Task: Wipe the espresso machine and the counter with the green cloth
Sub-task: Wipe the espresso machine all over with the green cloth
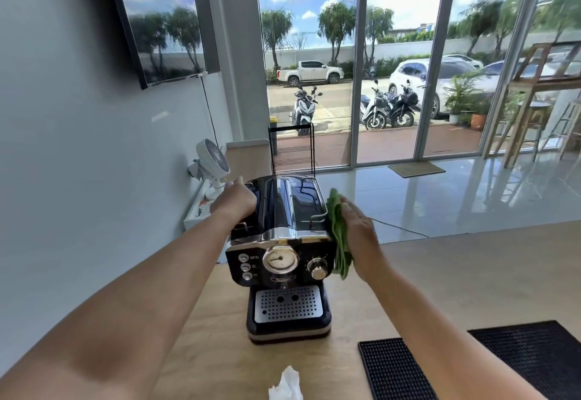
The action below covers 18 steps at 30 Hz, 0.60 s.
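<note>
Black-and-chrome espresso machine (283,236): at the pale wooden counter's (471,274) far left corner. My left hand (237,200): gripping its top left edge as a brace. My right hand (358,226): fingers straight, pressing the crumpled green cloth (338,236) to its right side. Best wiped downward, firmly, braced.

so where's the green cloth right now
In the head view, the green cloth is at centre right, pressed flat against the right side of the espresso machine under the right hand, above the wooden counter.
</note>
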Available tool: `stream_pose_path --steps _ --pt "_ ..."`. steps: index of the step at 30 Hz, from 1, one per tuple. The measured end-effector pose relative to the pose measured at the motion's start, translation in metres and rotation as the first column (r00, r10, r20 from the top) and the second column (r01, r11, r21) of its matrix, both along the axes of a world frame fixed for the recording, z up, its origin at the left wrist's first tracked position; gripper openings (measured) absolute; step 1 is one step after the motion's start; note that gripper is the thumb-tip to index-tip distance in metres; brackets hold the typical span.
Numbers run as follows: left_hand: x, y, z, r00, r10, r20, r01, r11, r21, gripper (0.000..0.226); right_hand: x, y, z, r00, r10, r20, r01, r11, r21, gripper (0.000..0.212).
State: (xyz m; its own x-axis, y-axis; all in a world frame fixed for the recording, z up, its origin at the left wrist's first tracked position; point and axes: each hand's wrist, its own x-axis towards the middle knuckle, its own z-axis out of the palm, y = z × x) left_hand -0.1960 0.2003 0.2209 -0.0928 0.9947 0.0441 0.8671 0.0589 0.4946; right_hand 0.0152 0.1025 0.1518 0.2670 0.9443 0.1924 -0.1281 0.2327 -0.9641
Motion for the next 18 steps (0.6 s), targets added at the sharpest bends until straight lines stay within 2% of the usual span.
stream_pose_path --steps 1,3,6,11,15,17,18 --pt "0.003 0.004 0.0 1.0 -0.023 0.001 0.023 1.0 -0.009 0.067 -0.005 0.006 -0.006 0.997 0.072 0.041 -0.072 0.997 -0.015 0.038" --pt "0.004 0.006 -0.001 0.999 -0.046 -0.006 0.045 0.998 -0.039 0.069 -0.009 0.015 -0.019 0.993 0.095 0.066 -0.094 0.996 -0.005 0.04" --pt "0.0 0.006 -0.007 0.997 -0.043 -0.059 0.039 0.997 -0.059 0.071 -0.004 0.039 -0.027 0.993 0.115 0.023 -0.115 0.993 0.019 0.04" --pt "-0.005 0.01 -0.013 0.996 -0.017 -0.089 0.014 0.999 -0.034 0.076 0.003 0.096 0.001 0.975 0.209 -0.08 -0.214 0.975 -0.054 0.034" --pt "-0.006 0.011 -0.021 0.985 0.004 -0.174 -0.008 1.0 -0.027 0.071 0.014 0.147 0.015 0.965 0.261 -0.023 -0.262 0.959 -0.104 0.032" --pt "-0.006 0.014 -0.023 0.979 0.019 -0.203 -0.024 1.0 -0.021 0.073 0.021 0.175 0.022 0.956 0.293 -0.017 -0.291 0.938 -0.19 0.034" --pt "-0.006 0.017 -0.023 0.977 0.028 -0.211 -0.032 0.999 -0.014 0.074 0.023 0.189 0.027 0.944 0.327 0.035 -0.312 0.923 -0.228 0.033"
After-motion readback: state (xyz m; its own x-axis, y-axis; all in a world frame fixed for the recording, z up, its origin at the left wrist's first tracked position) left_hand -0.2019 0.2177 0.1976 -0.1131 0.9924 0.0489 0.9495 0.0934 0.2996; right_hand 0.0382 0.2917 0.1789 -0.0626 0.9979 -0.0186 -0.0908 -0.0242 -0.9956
